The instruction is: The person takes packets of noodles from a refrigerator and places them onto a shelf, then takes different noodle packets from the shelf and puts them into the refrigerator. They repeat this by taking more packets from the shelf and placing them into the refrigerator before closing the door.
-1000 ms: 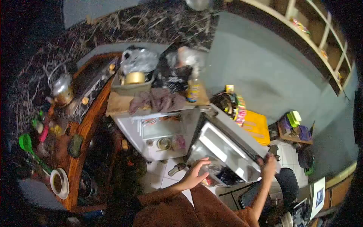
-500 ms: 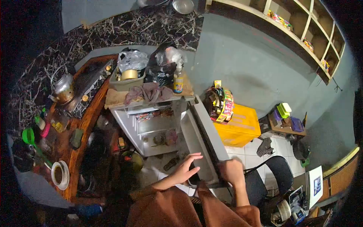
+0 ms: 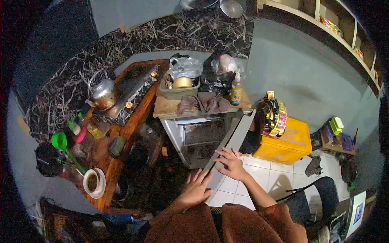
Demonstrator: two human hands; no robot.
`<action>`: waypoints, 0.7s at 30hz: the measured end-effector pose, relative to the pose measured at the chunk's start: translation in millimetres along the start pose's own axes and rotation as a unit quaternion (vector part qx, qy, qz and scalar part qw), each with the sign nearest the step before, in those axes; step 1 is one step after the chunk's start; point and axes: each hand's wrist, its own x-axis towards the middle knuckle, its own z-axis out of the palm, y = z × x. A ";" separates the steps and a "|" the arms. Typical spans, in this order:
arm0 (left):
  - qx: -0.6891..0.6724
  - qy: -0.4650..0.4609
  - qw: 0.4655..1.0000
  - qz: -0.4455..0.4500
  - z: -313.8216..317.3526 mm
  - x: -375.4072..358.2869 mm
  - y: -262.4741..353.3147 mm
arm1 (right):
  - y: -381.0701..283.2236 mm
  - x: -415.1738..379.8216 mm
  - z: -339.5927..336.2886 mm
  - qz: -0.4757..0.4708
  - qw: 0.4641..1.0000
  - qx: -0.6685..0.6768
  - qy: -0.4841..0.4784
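A small refrigerator (image 3: 172, 135) stands in front of me with its door (image 3: 240, 135) partly open, and shelves show dimly through the gap. My right hand (image 3: 230, 164) lies on the door near its edge, fingers spread. My left hand (image 3: 196, 189) is lower, at the near end of the door, with its fingers stretched along the edge. Neither hand is wrapped round anything. On the refrigerator top are a crumpled cloth (image 3: 204, 103), a grey basin (image 3: 178, 93) with a plastic bag and a yellowish round item, and a spray bottle (image 3: 236, 90).
To the left, a wooden counter (image 3: 137, 113) holds a kettle (image 3: 103, 95), a green ladle (image 3: 59, 141) and a bowl of brown liquid (image 3: 92, 182). Right of the door are a yellow box (image 3: 283, 141) and a black chair (image 3: 326, 192). Shelves (image 3: 324, 24) hang on the wall.
The refrigerator door has swung towards the body, narrowing the opening. My right hand has gone from a closed grip on the door to spread fingers. The view has shifted left.
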 end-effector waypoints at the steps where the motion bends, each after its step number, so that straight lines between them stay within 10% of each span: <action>1: 0.003 -0.003 1.000 0.001 2.1 2.6 -10.3 | -0.7 8.0 15.4 -0.033 0.998 -0.027 0.035; 7: 0.157 0.242 0.947 -0.145 -5.9 47.8 -69.2 | -19.9 81.7 78.3 0.032 0.990 -0.095 0.103; 21: 0.170 0.327 0.918 -0.148 -49.1 141.3 -185.3 | 27.9 167.7 118.8 0.027 0.981 -0.173 0.083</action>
